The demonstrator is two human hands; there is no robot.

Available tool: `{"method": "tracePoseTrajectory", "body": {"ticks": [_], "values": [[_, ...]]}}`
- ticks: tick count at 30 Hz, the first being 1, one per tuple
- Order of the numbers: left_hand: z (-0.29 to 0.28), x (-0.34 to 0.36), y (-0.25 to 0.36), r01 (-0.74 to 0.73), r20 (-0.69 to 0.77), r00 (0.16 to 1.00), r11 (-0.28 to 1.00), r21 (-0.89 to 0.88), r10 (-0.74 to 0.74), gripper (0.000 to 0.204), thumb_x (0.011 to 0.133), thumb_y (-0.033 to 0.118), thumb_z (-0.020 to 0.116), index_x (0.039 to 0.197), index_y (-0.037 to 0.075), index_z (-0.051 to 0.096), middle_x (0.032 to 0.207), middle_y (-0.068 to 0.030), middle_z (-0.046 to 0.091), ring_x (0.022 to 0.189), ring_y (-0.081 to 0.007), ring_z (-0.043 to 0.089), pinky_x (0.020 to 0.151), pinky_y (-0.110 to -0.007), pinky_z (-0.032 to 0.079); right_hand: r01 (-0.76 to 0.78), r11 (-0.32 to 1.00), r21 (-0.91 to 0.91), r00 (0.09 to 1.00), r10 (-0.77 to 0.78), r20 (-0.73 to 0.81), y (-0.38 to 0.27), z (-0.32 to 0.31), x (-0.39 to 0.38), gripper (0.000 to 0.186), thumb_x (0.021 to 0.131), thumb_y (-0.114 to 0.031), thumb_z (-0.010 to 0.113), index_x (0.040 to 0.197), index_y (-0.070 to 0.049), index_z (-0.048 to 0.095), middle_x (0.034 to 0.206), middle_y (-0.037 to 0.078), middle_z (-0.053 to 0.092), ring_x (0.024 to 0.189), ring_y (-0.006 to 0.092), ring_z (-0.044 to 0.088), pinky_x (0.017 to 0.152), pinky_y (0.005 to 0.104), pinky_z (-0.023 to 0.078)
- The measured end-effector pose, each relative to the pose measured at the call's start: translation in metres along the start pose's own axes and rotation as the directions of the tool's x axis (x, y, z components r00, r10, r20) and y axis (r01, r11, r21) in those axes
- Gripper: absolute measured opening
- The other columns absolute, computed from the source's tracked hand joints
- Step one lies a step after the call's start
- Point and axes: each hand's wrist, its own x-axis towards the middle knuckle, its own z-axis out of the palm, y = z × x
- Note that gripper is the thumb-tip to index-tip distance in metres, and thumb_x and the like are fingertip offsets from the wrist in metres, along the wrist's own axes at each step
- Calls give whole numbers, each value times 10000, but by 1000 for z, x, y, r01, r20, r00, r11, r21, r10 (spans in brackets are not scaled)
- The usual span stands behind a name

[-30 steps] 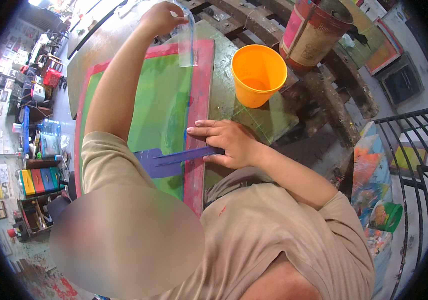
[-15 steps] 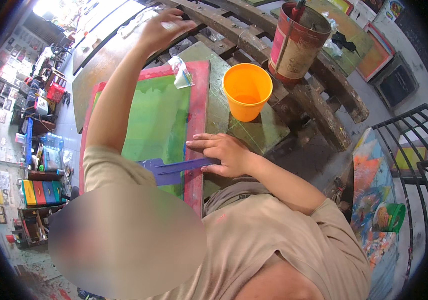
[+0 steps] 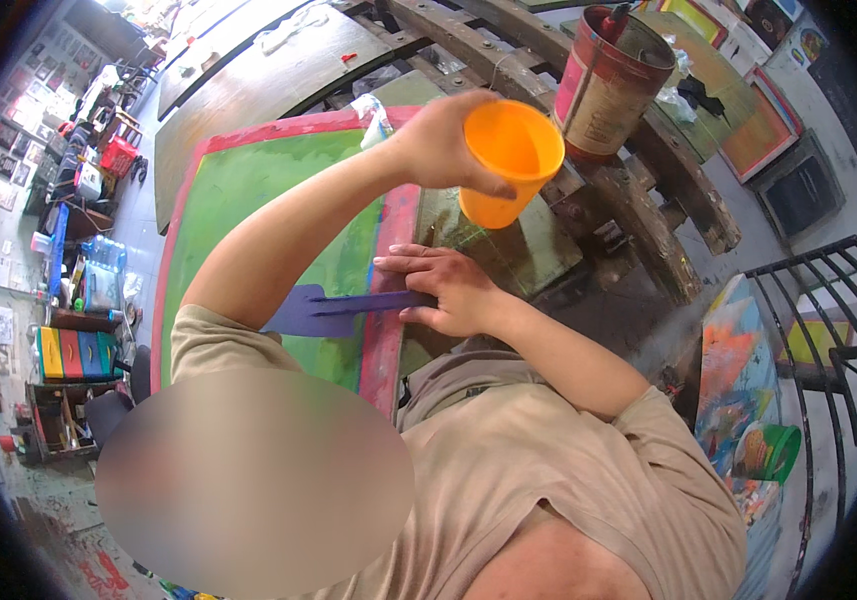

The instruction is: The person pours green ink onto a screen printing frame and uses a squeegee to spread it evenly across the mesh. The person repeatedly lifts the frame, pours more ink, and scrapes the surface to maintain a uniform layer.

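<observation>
My left hand (image 3: 448,145) grips an orange plastic cup (image 3: 508,205) by its side, its thumb across the near wall. The cup hangs tilted above a worn greenish board (image 3: 538,255); I cannot tell what is inside it. Closed round the handle end of a purple plastic spatula (image 3: 323,310), my right hand (image 3: 448,285) has its fingers stretched over the frame edge. The spatula's blade lies over the green mesh of a red-framed printing screen (image 3: 396,225). My left forearm hides part of the mesh.
A clear plastic bag (image 3: 372,118) lies on the screen's far edge. Behind the cup, a stained red bucket (image 3: 603,110) stands on dark rails (image 3: 638,215). Far ahead are a white cloth (image 3: 293,28) and a small red piece (image 3: 349,57). Black metal bars (image 3: 806,330) rise at right.
My left hand has come back from the far board, taken hold of the orange cup and raised it off the greenish board. My right hand keeps its hold on the spatula.
</observation>
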Motion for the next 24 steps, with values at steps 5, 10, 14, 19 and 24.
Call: {"method": "tracePoseTrajectory", "body": {"ticks": [5,10,14,19,24], "values": [[-82,-7,22,67,-149,979,909,-412,-140,777,576,306,887,1207,14,540,1066,-141,659,991,-245,650,867,-330,513,-20,998,61,1000,20,4,-1,-4,0,342,736,-223,748,1038,-80,675,1358,50,535,1292,274,457,1069,412,379],[-134,-70,-15,91,-500,865,995,51,-53,725,631,195,860,1248,33,517,1114,-64,632,1005,-169,618,921,-305,480,-41,993,-108,992,54,118,-13,-10,4,358,746,-249,742,1042,-63,661,1391,41,505,1316,265,430,1035,420,384],[-115,-100,-37,199,-522,839,804,561,156,848,537,260,876,1274,78,497,1114,-113,625,1017,-289,621,867,-364,498,-51,984,-170,976,85,200,-17,-17,6,330,771,-260,726,1011,-51,642,1424,41,473,1335,263,407,999,430,383],[-83,-116,-75,196,-388,900,614,764,196,908,515,263,824,1336,155,452,1219,-44,564,1131,-220,536,893,-409,370,-10,994,-108,991,25,132,-10,-14,0,285,782,-257,714,960,-52,629,1419,53,477,1325,271,417,979,429,394],[-63,-116,-81,174,-306,944,605,777,121,911,523,261,813,1349,215,433,1245,2,516,1143,-182,511,912,-425,330,-12,995,-103,995,23,100,-8,-11,-1,297,775,-263,714,948,-41,619,1421,57,475,1318,283,424,974,429,397]]}}
